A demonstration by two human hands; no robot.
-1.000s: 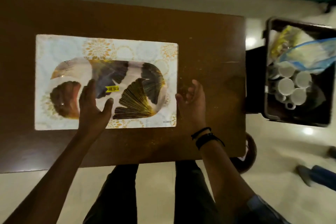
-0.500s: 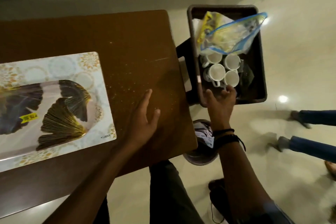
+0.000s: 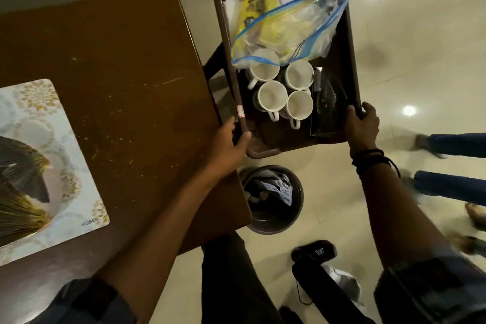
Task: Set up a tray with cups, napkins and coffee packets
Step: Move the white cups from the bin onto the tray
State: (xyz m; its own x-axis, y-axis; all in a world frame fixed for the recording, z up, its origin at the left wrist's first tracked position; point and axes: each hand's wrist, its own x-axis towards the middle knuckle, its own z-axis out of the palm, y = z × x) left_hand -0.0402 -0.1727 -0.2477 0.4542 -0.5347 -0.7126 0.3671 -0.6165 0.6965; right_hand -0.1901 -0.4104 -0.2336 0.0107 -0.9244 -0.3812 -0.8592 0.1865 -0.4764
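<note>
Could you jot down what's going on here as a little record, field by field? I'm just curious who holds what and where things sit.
left hand: grip on the near-left rim of the brown bin
right hand: grip on the bin's near-right rim
bin position: beside the wooden table, off its right edge
bin contents: four white cups, upright and clustered; zip bag with blue seal lying behind them
on table: printed tray, no cups on it yet
on floor: waste basket below the bin

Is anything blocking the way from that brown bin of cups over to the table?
Nothing visible. Both the left hand and right hand grip the bin, and the table beside it is bare wood.
</note>
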